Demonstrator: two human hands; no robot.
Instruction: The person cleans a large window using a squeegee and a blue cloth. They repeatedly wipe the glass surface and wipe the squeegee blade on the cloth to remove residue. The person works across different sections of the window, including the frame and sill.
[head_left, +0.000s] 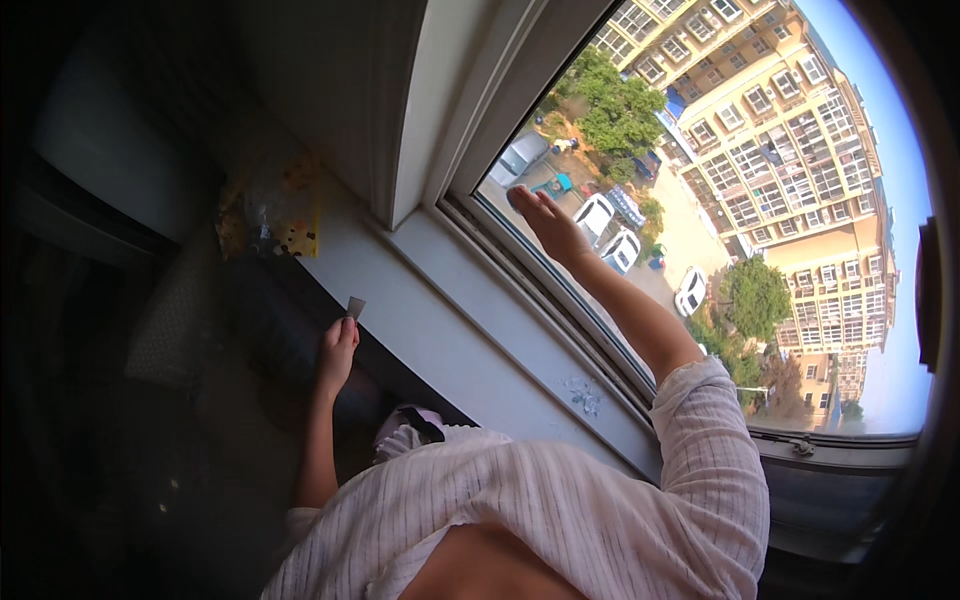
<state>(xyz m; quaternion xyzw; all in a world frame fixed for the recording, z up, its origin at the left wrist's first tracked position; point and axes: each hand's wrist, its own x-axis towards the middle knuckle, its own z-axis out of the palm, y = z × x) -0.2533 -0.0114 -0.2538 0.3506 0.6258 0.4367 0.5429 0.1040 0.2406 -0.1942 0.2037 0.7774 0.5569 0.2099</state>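
Note:
A small flat, greyish blade-like piece (356, 306) is pinched between the thumb and fingers of my left hand (340, 356). That hand is over the front edge of the white windowsill (420, 337), and the piece points away from me. My right hand (553, 229) reaches out to the window glass (675, 292), its fingers extended. I see nothing clearly held in it, though the fingertips look slightly blurred. Whether the palm presses on the glass cannot be told. Pale flakes or scraps (585, 396) lie on the sill below my right forearm.
A clear plastic bag with a yellow patterned print (289, 225) rests at the sill's far left end. The white window frame (480, 150) and a wall corner (394, 210) rise beyond. A window latch (802, 448) is at the right. The left side is dark.

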